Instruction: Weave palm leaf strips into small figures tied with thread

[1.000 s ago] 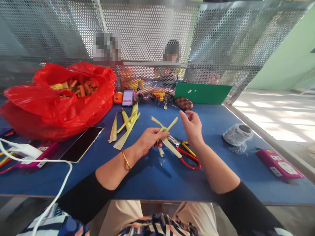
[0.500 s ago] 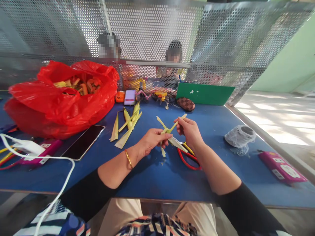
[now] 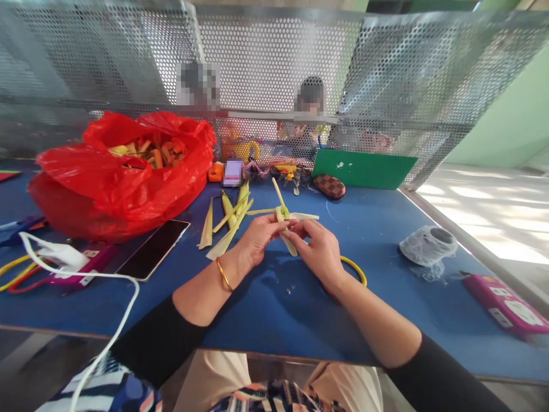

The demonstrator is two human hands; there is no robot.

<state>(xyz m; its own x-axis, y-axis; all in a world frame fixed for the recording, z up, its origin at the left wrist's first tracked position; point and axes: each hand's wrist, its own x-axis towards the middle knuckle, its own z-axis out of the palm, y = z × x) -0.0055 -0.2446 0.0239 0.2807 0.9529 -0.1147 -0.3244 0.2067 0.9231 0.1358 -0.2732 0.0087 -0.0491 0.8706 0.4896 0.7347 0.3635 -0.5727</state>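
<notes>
Above the flat blue tabletop [image 3: 240,326], the bare left hand [image 3: 262,233], nearly closed, is pinching a crossed knot of pale-green leaf strips [image 3: 281,214], while the bare right hand [image 3: 316,246], likewise curled almost closed, is pinching the same knot from its near right side. Loose pale-green leaf strips [image 3: 231,233] are lying left of both hands, near a crumpled red plastic bag [image 3: 96,209].

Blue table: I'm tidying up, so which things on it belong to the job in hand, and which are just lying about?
Likely in the job:
- crossed pale strips, held by the left hand and right hand
- loose strips nearby
- yellow handle, partly hidden

Probably just lying about:
- dark-screened phone
- checked pouch
- white cable
</notes>
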